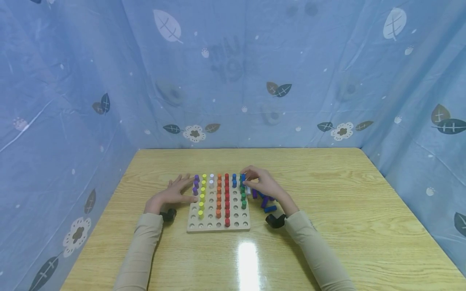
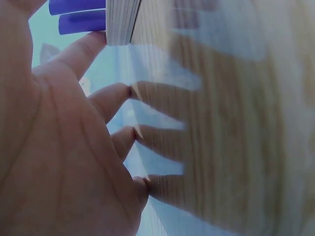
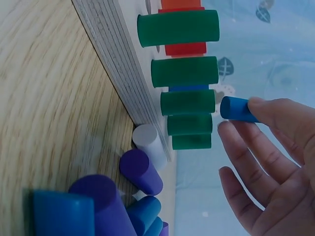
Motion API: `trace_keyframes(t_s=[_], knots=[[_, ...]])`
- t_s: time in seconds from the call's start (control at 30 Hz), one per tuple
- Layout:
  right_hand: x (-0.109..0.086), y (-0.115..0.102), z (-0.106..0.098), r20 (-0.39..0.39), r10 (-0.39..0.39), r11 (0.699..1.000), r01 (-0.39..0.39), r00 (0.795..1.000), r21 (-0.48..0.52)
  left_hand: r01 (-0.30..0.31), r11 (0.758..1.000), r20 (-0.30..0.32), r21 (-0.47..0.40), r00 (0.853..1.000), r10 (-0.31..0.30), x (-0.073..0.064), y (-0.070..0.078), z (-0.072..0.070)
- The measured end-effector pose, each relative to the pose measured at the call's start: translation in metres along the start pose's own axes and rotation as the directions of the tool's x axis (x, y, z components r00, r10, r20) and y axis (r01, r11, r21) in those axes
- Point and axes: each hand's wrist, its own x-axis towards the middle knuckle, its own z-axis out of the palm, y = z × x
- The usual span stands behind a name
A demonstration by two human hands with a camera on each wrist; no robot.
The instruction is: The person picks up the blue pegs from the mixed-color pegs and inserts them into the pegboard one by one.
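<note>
My right hand [image 1: 265, 184] is pinching a short blue wooden peg [image 3: 237, 109] in its fingertips, holding it over the far right corner of the pale wooden pegboard [image 1: 218, 224], just beside the row of green pegs [image 3: 184, 72]. My left hand [image 1: 174, 194] is lying open with fingers spread flat on the light wood worktop [image 1: 346, 210], touching the board's left edge by the purple pegs [image 1: 195, 184]. Loose blue, purple and white pegs [image 1: 265, 202] are lying right of the board.

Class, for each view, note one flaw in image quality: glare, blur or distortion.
Head view: ceiling-light glare on the table, wide-angle bending at the edges. Left wrist view: the left hand fills the frame, soft. Right wrist view: near pegs blurred.
</note>
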Motion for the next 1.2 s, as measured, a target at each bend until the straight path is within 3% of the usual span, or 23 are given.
trace_keyframes(t_s=[0.47,0.77,1.2], knots=[[0.004,0.002,0.010,0.010,-0.011,1.000,0.011,1.000,0.020,0.006,1.000,0.005,0.004,1.000,-0.006,-0.001,0.002,-0.001],[0.006,-0.005,0.014,0.057,-0.034,0.999,0.032,0.998,0.031,0.010,1.000,0.011,0.004,1.000,-0.010,-0.001,0.002,-0.002],[0.005,-0.006,0.022,0.069,-0.038,0.999,0.040,0.997,-0.023,0.011,1.000,0.015,0.008,1.000,-0.012,-0.001,0.001,-0.002]])
